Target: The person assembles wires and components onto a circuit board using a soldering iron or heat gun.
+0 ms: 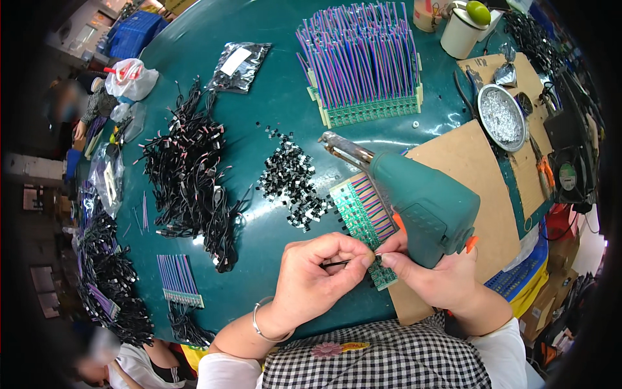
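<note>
My left hand point(324, 272) pinches a thin black cable point(334, 264) between thumb and forefinger. Close against it, my right hand point(431, 275) brings its thumb and fingertip together at the cable's end; the tiny part there is mostly hidden. A green glue gun point(421, 201) with orange parts rests in my right hand, its grip out of sight underneath. Its stained nozzle points to the far left. Beneath both hands lies a green circuit board panel point(355, 211) with rows of small components and coloured wires along its right side.
Loose black-and-white connectors point(291, 181) and a heap of black cables point(188, 175) lie left. Farther off stands a block of wired boards point(363, 71). Cardboard point(466, 175), a metal dish point(502, 117) and pliers point(468, 97) are at the right. Another person point(129, 366) sits lower left.
</note>
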`<state>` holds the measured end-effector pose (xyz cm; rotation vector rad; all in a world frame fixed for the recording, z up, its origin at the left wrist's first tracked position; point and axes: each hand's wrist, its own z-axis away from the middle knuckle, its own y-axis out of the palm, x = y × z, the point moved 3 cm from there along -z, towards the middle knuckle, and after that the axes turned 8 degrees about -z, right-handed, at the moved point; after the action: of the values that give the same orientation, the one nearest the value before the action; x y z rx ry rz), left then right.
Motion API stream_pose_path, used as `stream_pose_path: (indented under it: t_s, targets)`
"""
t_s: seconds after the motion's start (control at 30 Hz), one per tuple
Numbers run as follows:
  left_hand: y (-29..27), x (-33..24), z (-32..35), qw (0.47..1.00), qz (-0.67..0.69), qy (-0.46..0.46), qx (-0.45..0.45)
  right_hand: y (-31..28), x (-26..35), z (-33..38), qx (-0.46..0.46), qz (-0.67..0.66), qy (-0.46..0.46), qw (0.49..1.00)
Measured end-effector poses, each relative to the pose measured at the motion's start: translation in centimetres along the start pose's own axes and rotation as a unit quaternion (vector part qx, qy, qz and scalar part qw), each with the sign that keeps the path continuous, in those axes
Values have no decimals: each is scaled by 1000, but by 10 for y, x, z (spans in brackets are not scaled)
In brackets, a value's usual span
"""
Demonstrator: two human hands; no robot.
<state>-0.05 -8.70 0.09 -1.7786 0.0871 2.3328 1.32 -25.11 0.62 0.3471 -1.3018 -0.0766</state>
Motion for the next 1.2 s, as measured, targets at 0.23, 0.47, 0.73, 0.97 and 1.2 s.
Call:
stream_pose_path:
  t_s: [0.23, 0.47, 0.73, 0.97, 1.2]
  targets:
    - [-4, 0, -2, 998, 4, 1, -63, -7, -10, 0, 46, 111, -33, 992]
    - [-36, 20, -49, 971, -197, 11, -138, -28, 16, 10, -93, -35, 40, 994]
    - [-32, 24, -72, 951, -283, 20, -119, -56, 18, 30, -84, -9, 62, 995]
    - [-34, 22, -74, 952, -285, 11, -109, -53, 12, 25, -91, -17, 91, 992]
    - [-32, 22, -74, 947, -298, 9, -121, -55, 3, 25, -75, -31, 82, 993]
